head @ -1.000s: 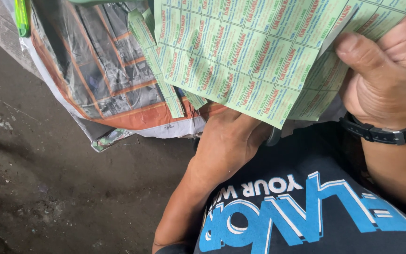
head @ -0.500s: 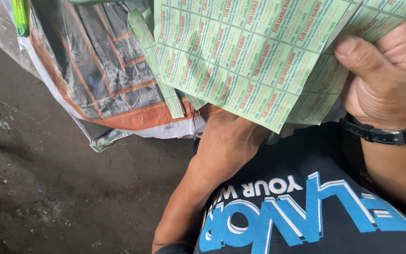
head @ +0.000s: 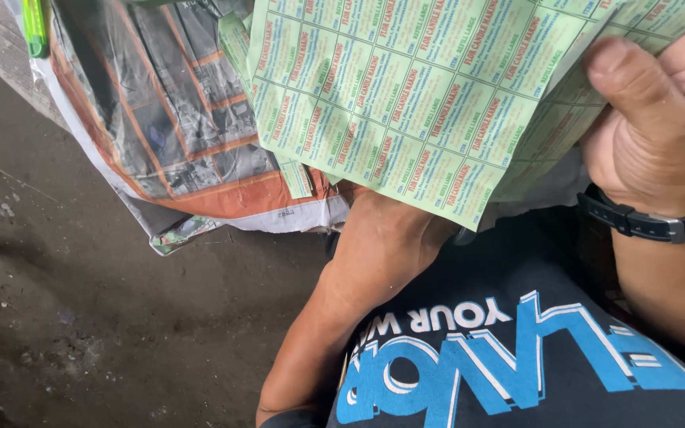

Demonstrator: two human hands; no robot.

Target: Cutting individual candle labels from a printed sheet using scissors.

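At far left, a green lighter-like object (head: 35,28) lies at the top edge, beside a spread newspaper (head: 176,119) that rests on a raised surface above the dark concrete floor (head: 81,301). A narrow green paper strip (head: 295,178), printed like the large sheet, lies on the newspaper's lower right part, partly under the sheet.

Centre: the left hand (head: 386,242) sits below the sheet of labels (head: 414,87), its back toward the camera. Its fingers curl up behind the paper and are hidden, so whether they pinch the sheet or something else cannot be told.

The sheet of labels, pale green and ruled into a grid of small rectangles, hangs above the person's lap and overlaps the newspaper's right edge. It bows and creases under its own weight, which suggests thin, light, limp paper that would tear or fold easily and would flutter if held by one corner only. A second sheet seems to lie behind it at the right.

Right: the right hand (head: 663,119), with a dark wristwatch (head: 648,222) at the wrist, grips the sheet's right margin, thumb pressed on the front and fingers closed behind. The margin, clear of the printed grid, appears the soundest place to hold; support at two opposite edges would likely keep the sheet flat.
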